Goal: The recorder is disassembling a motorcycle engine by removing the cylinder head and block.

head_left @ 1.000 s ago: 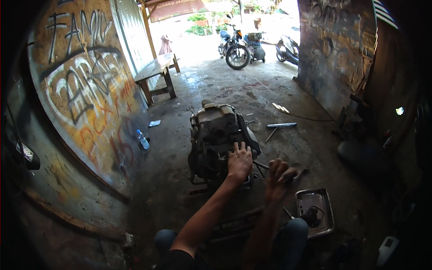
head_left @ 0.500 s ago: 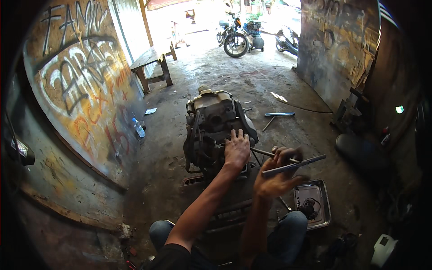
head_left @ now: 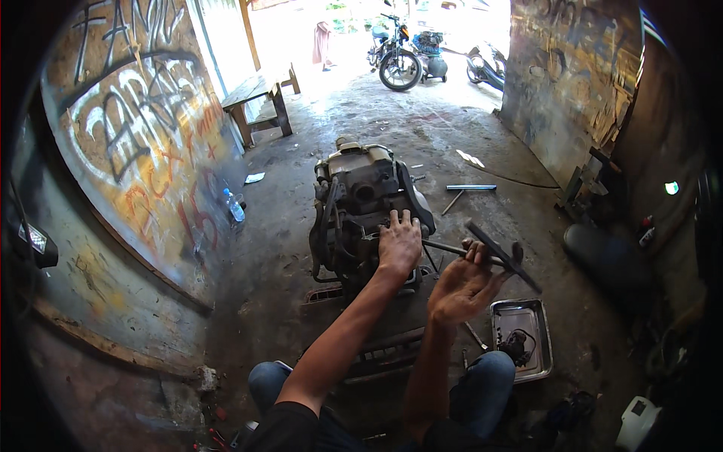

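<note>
A clear plastic bottle stands beside a graffiti-covered wall at the left of a garage open to daylight, while at center a grimy motor vehicle engine sits low to the concrete floor in front of a crouching person. Work on it appears to be partway along: a round opening shows on its upper face and some outer parts look to be off, yet the main body is in one piece and the wrenching at its right side seems unfinished.

Of the two hands, the left hand lies back upward on the engine's near right side, fingers slightly apart and bent at the tips; the palm is hidden, so whether it grasps anything cannot be told. A T-handle wrench runs out from beside it to the right hand, whose fingers curl loosely around the shaft just short of the crossbar, palm partly open.

Farther right, a second T-handle wrench lies on the floor beyond, and a metal tray near the right knee holds dark, loose parts.
</note>
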`<state>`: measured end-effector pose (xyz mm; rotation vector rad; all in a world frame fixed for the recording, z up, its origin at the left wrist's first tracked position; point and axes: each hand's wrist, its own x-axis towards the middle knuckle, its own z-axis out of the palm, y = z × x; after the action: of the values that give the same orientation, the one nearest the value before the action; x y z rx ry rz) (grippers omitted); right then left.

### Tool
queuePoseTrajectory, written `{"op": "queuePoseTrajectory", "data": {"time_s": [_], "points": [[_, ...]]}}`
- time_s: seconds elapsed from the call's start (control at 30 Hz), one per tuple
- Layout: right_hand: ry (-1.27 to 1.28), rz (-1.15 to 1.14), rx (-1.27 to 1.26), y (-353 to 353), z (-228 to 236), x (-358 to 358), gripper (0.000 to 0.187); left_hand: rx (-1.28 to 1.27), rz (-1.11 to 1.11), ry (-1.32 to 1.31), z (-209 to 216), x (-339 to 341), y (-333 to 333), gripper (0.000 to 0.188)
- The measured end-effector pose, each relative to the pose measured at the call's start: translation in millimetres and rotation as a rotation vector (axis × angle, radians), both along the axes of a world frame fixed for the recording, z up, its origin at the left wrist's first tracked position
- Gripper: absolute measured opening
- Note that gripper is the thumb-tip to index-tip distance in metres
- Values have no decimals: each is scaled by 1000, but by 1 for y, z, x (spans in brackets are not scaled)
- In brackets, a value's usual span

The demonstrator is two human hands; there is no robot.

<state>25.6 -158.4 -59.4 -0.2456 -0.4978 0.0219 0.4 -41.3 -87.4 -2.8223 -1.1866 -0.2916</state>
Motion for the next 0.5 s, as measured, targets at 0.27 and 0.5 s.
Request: {"op": "queuePoseTrajectory", "data": {"time_s": [0.27,0.5], "points": [[-368,406,-192,-24,-5,38,71,16,16,45,8,-4,0,48],[-164,358,-172,-19,5,21,57,48,25,1,2,-3,-1,35]]}}
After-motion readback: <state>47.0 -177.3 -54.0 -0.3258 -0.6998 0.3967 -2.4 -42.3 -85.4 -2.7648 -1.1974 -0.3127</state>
